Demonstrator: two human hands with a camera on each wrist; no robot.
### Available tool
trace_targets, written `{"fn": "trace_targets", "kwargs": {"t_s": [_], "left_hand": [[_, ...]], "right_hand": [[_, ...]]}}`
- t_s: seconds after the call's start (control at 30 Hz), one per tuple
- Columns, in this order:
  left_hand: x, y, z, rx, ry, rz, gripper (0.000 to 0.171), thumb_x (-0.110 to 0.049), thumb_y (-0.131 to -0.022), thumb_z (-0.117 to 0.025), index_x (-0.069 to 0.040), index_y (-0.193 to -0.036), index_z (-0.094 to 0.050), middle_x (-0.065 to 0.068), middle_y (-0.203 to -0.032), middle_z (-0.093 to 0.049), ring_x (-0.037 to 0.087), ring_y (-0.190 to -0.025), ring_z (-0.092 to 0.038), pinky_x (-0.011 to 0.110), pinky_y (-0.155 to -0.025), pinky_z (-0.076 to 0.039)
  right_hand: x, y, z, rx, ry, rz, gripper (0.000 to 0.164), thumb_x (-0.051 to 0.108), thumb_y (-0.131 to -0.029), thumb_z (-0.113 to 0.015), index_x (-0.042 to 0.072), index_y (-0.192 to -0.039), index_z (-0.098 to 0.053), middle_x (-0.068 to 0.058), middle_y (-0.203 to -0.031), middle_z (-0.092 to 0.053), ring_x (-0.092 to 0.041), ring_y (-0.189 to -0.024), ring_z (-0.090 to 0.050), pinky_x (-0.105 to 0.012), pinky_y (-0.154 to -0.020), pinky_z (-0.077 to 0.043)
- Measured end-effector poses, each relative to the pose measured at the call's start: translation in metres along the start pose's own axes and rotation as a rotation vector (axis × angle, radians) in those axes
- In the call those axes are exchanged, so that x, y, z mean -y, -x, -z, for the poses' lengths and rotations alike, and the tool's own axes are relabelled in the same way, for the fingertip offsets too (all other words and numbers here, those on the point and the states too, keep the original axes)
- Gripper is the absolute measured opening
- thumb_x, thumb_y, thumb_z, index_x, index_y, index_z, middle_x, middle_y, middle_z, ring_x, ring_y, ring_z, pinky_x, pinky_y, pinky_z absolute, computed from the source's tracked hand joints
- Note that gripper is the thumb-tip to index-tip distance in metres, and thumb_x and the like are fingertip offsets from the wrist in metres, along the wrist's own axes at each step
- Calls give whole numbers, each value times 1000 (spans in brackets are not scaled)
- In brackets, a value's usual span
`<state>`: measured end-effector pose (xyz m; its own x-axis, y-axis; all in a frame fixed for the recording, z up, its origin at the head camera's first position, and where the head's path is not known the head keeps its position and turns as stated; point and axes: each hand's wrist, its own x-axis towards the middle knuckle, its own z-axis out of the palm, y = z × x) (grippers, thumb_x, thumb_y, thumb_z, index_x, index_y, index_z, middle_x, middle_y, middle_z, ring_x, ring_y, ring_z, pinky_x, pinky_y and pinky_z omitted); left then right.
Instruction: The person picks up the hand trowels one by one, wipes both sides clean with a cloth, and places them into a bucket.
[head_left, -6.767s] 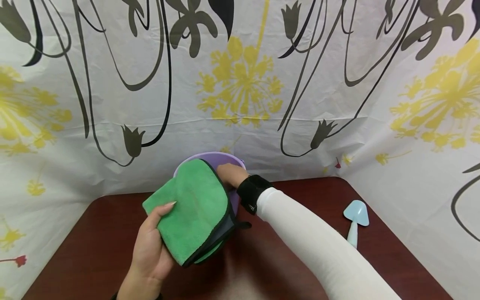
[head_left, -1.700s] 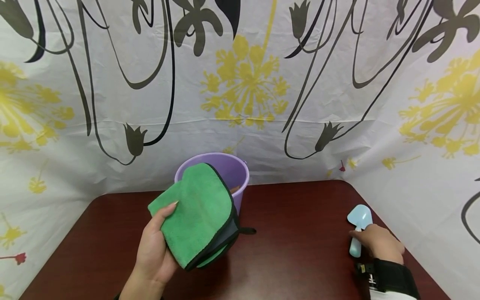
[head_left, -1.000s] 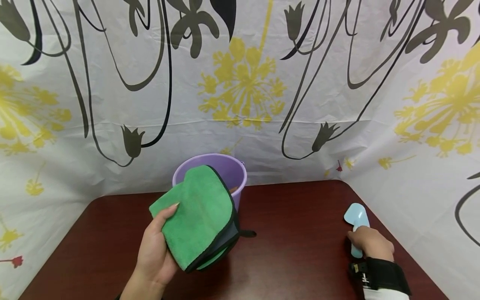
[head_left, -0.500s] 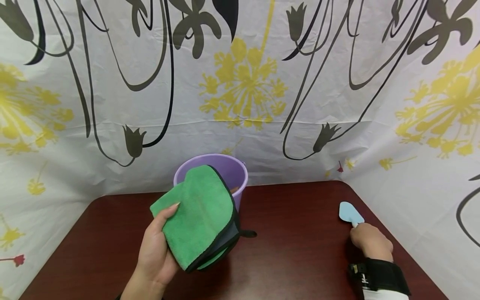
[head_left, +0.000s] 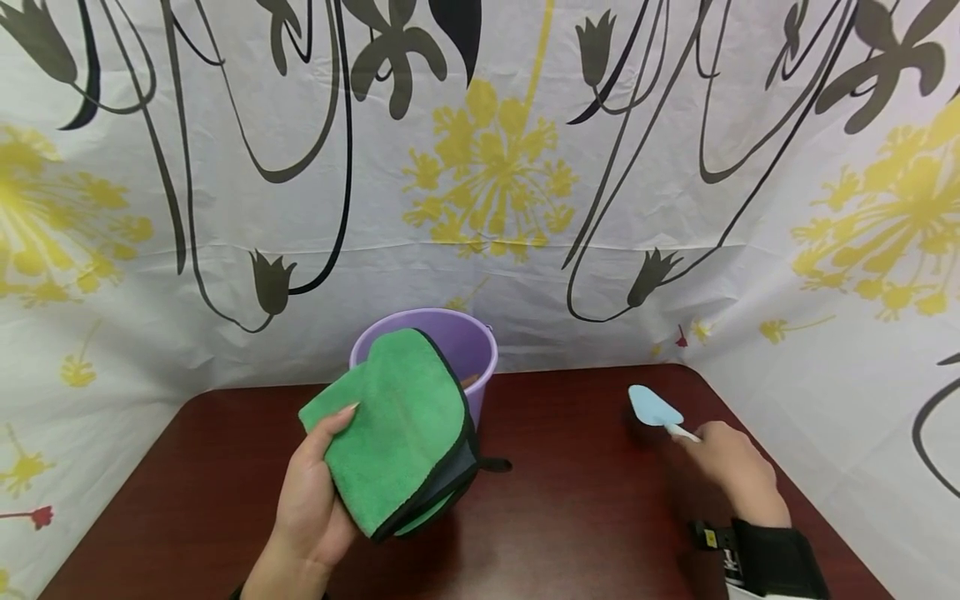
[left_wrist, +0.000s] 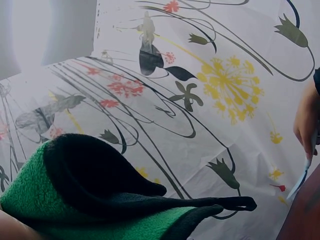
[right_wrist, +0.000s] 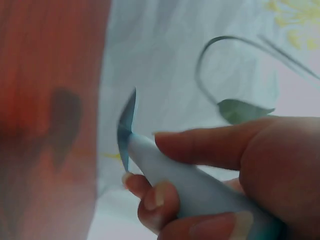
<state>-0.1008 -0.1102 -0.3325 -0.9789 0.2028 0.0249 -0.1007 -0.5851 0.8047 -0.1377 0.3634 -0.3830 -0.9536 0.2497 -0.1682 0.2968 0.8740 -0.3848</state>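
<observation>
My left hand (head_left: 309, 500) holds a folded green cleaning cloth (head_left: 401, 429) with dark edging and a small loop, thumb on top. The cloth covers part of a purple bucket (head_left: 480, 398) standing behind it. A small light-blue shovel (head_left: 651, 407) is in my right hand (head_left: 735, 471), at the right of the table. In the right wrist view, the fingers curl round the shovel's pale handle (right_wrist: 187, 185). Its blade casts a shadow on the table, apart from it. The cloth (left_wrist: 30, 185) also fills the lower left of the left wrist view.
A dark red-brown table (head_left: 570, 483) lies under everything. A white curtain (head_left: 375, 283) printed with flowers hangs behind and at both sides. Something brown (head_left: 469, 381) shows inside the bucket, mostly hidden. A black band (head_left: 780, 558) circles the right wrist.
My right hand has come out of the bucket, gone to the shovel on the right, gripped its handle, lifted it and swung the blade leftward. The left hand with the cloth has hardly moved.
</observation>
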Motion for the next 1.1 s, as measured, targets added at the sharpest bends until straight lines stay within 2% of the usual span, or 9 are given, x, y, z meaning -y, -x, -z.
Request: {"fn": "trace_targets", "kwargs": {"t_s": [0.1, 0.23, 0.37, 0.53, 0.67, 0.83, 0.97, 1.1], "left_hand": [[0, 0, 0, -1, -1, -8, 39, -37, -110, -39, -23, -146, -31, -15, -134, -52, 4, -122, -56, 26, -107, -50], [0, -1, 0, -1, -6, -14, 40, -37, -110, -38, -24, -147, -29, -15, -136, -51, 4, -123, -55, 25, -107, -49], [0, -1, -1, -3, -12, -15, 40, -37, -110, -38, -24, -147, -29, -15, -136, -51, 4, -123, -55, 25, -107, -50], [-1, 0, -1, -8, -13, -21, 40, -37, -110, -38, -24, -147, -29, -15, -137, -50, 4, -124, -56, 26, -108, -50], [-1, 1, -2, -5, -4, -37, 39, -36, -110, -38, -24, -146, -30, -15, -135, -53, 4, -122, -57, 26, -106, -51], [0, 0, -2, -10, -10, -39, 39, -37, -110, -38, -24, -146, -30, -15, -135, -51, 4, -123, -56, 25, -107, -50], [1, 1, -2, -21, -16, -31, 39, -38, -110, -38, -25, -145, -29, -15, -136, -50, 3, -123, -55, 25, -107, -49], [3, 1, -1, -28, -35, -39, 40, -39, -110, -38, -24, -146, -29, -14, -136, -49, 4, -123, -56, 25, -106, -50]], "right_hand": [[10, 7, 5, -22, -5, 50, 41, 45, -99, -55, 7, -84, -65, 0, -67, -43, -18, -64, -42, -32, -54, -33], [23, 18, 11, -70, 10, 123, 43, 45, -99, -58, 5, -99, -72, -1, -71, -53, -18, -67, -47, -31, -56, -34], [36, 30, 15, -118, 6, 187, 45, 47, -99, -59, 5, -109, -73, -1, -82, -65, -17, -71, -51, -30, -58, -37], [52, 46, 18, -198, -29, 247, 48, 51, -96, -63, 7, -112, -73, 0, -83, -67, -16, -70, -50, -30, -57, -37], [68, 63, 21, -283, -57, 292, 42, 51, -93, -67, 13, -108, -75, 2, -78, -66, -14, -67, -48, -28, -55, -37], [86, 80, 19, -386, -85, 399, 21, 42, -90, -75, 22, -96, -77, 9, -68, -61, -5, -59, -45, -23, -53, -38], [96, 87, 15, -413, -106, 473, 13, 39, -88, -78, 26, -92, -76, 14, -69, -62, -1, -59, -45, -21, -53, -39], [105, 95, 13, -414, -131, 505, 10, 39, -87, -79, 30, -90, -75, 17, -68, -61, 0, -58, -46, -21, -53, -40]]}}
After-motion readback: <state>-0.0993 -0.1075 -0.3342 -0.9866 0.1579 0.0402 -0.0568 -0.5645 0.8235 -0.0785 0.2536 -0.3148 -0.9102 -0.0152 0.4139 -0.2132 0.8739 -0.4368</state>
